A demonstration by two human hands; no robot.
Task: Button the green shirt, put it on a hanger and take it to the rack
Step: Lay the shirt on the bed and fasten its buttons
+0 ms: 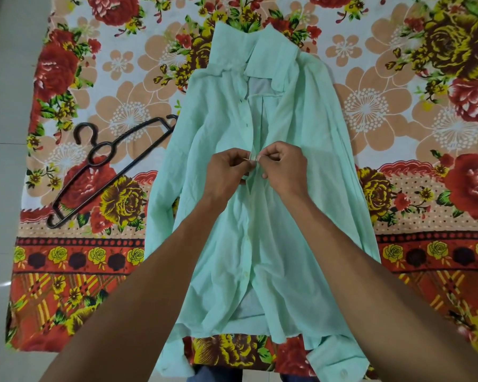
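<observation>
Head view — one green shirt [282, 133], one hanger [113, 164]; left hand [226, 169] and right hand [284, 166] pinch its placket.

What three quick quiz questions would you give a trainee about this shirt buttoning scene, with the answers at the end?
1. True or false: the hanger is already inside the shirt.
2. Where do the left hand and right hand pinch the shirt? A: the collar. B: the front edges, about halfway down. C: a cuff.
3. Fill in: the shirt lies flat on a flowered ____.

Key
1. False: the hanger lies beside the shirt, on the person's left.
2. B.
3. sheet.
</observation>
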